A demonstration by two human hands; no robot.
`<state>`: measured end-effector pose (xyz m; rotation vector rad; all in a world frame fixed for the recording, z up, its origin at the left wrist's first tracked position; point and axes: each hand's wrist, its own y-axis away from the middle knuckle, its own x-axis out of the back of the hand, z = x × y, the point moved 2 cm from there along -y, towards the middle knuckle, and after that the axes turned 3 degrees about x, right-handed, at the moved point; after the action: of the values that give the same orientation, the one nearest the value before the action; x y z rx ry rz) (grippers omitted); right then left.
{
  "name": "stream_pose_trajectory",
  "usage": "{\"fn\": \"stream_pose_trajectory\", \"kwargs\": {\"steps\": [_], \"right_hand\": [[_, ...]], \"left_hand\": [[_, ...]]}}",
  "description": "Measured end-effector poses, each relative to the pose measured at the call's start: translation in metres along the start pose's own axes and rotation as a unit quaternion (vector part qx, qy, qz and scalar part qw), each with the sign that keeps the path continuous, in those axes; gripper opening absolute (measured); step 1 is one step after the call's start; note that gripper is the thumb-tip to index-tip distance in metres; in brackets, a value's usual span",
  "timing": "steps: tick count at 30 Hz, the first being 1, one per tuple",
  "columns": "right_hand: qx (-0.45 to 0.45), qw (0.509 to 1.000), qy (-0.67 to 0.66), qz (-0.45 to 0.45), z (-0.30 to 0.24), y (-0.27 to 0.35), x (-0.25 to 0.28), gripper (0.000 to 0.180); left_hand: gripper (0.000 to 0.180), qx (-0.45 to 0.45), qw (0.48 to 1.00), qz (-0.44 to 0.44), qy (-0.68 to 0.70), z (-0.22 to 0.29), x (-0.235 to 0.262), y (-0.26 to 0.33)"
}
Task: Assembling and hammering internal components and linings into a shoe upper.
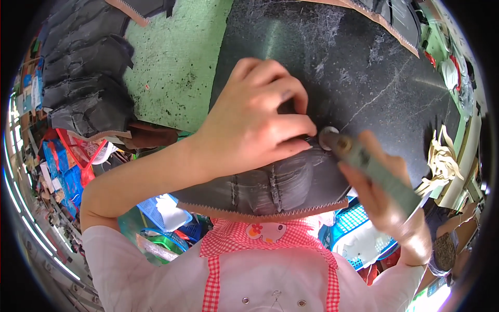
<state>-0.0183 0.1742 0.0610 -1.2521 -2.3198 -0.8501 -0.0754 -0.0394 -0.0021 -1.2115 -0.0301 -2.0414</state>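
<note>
My left hand rests on a black leather piece at the near edge of the table, its fingers curled and thumb and forefinger closed on the leather's far edge. The piece has gathered ridges and a brown zigzag-cut border toward my body. In my right hand is a hammer, slightly smeared by motion. Its round metal face is just right of my left fingertips, close to the dark work slab. What lies beneath my left palm is hidden.
A row of similar black leather pieces overlaps at the left, beside a green board. Another piece lies at the far right. Pale strips hang at the right edge. Blue baskets and a red basket stand below.
</note>
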Motion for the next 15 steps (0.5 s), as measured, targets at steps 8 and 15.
{"fn": "stream_pose_trajectory", "kwargs": {"steps": [8, 15], "right_hand": [[0.017, 0.995, 0.098, -0.024, 0.002, 0.005, -0.012, 0.016], [0.087, 0.992, 0.077, 0.042, -0.010, -0.007, 0.004, 0.011]], "left_hand": [[0.022, -0.041, 0.995, -0.003, -0.096, 0.014, 0.001, 0.014], [0.018, 0.074, 0.997, 0.012, -0.010, 0.016, -0.005, 0.030]]}}
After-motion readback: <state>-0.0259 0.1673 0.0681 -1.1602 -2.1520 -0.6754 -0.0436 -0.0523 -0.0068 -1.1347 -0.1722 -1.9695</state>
